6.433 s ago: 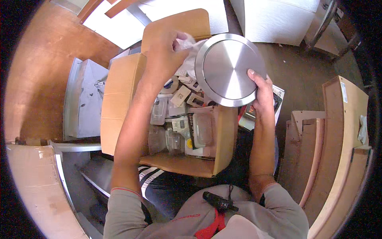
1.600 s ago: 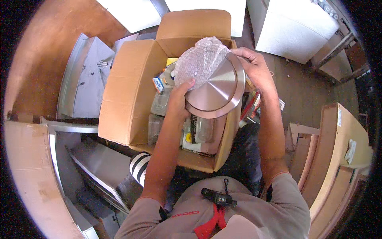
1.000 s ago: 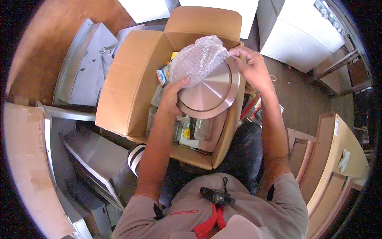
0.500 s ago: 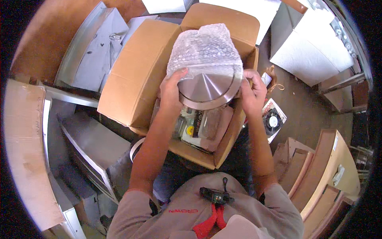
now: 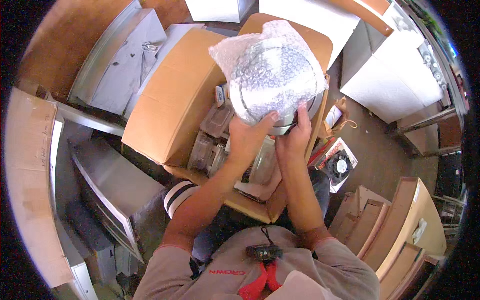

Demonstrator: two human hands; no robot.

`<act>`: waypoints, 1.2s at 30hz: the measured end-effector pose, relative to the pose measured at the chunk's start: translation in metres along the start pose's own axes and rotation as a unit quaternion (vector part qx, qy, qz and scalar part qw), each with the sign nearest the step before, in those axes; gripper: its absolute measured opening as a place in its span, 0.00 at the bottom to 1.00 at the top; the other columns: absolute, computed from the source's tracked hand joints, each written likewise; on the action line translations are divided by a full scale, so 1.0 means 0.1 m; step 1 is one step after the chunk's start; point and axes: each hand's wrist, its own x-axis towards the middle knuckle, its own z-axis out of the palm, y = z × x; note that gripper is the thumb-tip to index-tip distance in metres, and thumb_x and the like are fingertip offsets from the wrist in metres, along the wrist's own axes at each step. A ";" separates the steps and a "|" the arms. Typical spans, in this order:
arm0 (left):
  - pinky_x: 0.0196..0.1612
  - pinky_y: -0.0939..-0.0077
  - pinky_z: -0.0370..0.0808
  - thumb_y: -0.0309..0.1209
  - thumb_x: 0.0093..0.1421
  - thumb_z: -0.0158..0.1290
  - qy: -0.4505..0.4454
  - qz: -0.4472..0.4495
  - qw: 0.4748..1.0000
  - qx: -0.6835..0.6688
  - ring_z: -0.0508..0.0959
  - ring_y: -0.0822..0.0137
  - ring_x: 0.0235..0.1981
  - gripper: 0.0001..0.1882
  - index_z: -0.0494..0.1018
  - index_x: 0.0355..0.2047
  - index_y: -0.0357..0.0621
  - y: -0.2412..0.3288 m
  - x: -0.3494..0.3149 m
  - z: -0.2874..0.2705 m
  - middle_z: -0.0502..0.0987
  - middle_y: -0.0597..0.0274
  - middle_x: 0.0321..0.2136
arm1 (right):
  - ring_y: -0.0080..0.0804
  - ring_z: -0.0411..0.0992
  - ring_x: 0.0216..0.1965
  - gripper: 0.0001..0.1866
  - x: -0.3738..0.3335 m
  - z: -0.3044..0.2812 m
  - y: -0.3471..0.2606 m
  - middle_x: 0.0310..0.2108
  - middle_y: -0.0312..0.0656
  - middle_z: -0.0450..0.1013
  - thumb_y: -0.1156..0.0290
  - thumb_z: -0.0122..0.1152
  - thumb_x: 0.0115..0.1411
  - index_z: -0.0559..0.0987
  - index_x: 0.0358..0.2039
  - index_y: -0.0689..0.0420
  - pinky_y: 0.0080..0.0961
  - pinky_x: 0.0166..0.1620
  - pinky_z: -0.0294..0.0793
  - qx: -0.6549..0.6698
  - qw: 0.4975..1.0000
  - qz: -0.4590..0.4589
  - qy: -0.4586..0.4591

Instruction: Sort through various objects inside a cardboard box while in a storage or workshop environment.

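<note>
Metal disc (image 5: 292, 120) mostly hidden under bubble wrap (image 5: 270, 70)

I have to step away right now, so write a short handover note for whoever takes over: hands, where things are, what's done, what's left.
Left hand: grips the lower left edge of the bubble-wrapped round metal disc.
Right hand: grips its lower right edge.
The disc is held up over the open cardboard box, which holds clear plastic packets.
Done: bubble wrap covers nearly the whole disc; only a bit of metal rim shows at the bottom.
Left: probably closing the wrap at the lower rim and setting the disc down.
</note>
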 end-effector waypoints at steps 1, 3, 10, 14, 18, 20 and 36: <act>0.45 0.76 0.72 0.24 0.51 0.60 -0.018 -0.037 0.999 0.029 0.75 0.69 0.40 0.22 0.70 0.46 0.29 0.02 -0.03 0.05 0.77 0.56 0.39 | 0.34 0.72 0.43 0.22 0.08 -0.05 0.02 0.45 0.46 0.71 0.65 0.53 0.62 0.68 0.51 0.68 0.33 0.49 0.70 0.001 0.999 -0.042 0.013; 0.46 0.75 0.71 0.25 0.51 0.60 -0.040 0.005 0.998 0.053 0.75 0.69 0.41 0.22 0.70 0.46 0.29 -0.28 -0.08 0.02 0.77 0.56 0.40 | 0.34 0.72 0.43 0.22 0.12 0.03 0.03 0.44 0.46 0.72 0.66 0.53 0.62 0.68 0.50 0.69 0.33 0.49 0.71 -0.020 0.999 -0.046 0.014; 0.51 0.70 0.68 0.34 0.55 0.58 -0.030 -0.135 0.990 -0.023 0.71 0.65 0.48 0.30 0.62 0.56 0.36 -0.32 0.23 -0.21 0.71 0.57 0.49 | 0.36 0.70 0.49 0.23 0.18 -0.15 -0.17 0.49 0.46 0.70 0.63 0.48 0.64 0.67 0.52 0.68 0.32 0.53 0.67 -0.065 0.998 -0.024 -0.006; 0.50 0.64 0.71 0.29 0.56 0.56 -0.024 -0.138 0.937 -0.319 0.72 0.63 0.48 0.26 0.64 0.54 0.37 -0.17 0.26 -0.20 0.71 0.57 0.48 | 0.36 0.70 0.48 0.22 -0.01 -0.26 -0.20 0.49 0.46 0.70 0.65 0.48 0.64 0.67 0.52 0.70 0.29 0.53 0.65 -0.514 0.856 -0.053 -0.018; 0.48 0.62 0.74 0.25 0.55 0.56 -0.001 -0.157 0.958 -0.240 0.74 0.58 0.48 0.25 0.65 0.54 0.36 -0.25 0.17 -0.18 0.72 0.52 0.48 | 0.31 0.67 0.45 0.25 -0.18 -0.20 0.05 0.46 0.45 0.69 0.62 0.50 0.64 0.64 0.55 0.68 0.27 0.50 0.65 -0.318 0.945 -0.071 0.022; 0.47 0.62 0.75 0.23 0.55 0.55 -0.012 -0.148 0.960 -0.237 0.75 0.58 0.47 0.24 0.65 0.53 0.36 -0.28 0.15 -0.16 0.73 0.51 0.47 | 0.31 0.65 0.49 0.26 -0.18 -0.19 0.04 0.48 0.44 0.68 0.58 0.44 0.67 0.63 0.55 0.69 0.28 0.54 0.62 -0.289 0.955 -0.062 0.007; 0.49 0.63 0.73 0.34 0.54 0.57 -0.069 -0.286 0.923 -0.246 0.74 0.60 0.48 0.26 0.65 0.52 0.46 -0.36 0.17 -0.23 0.74 0.59 0.46 | 0.30 0.72 0.32 0.05 0.45 -0.09 -1.19 0.29 0.43 0.73 0.74 0.55 0.58 0.76 0.30 0.62 0.26 0.38 0.70 -0.563 0.773 -0.238 -0.169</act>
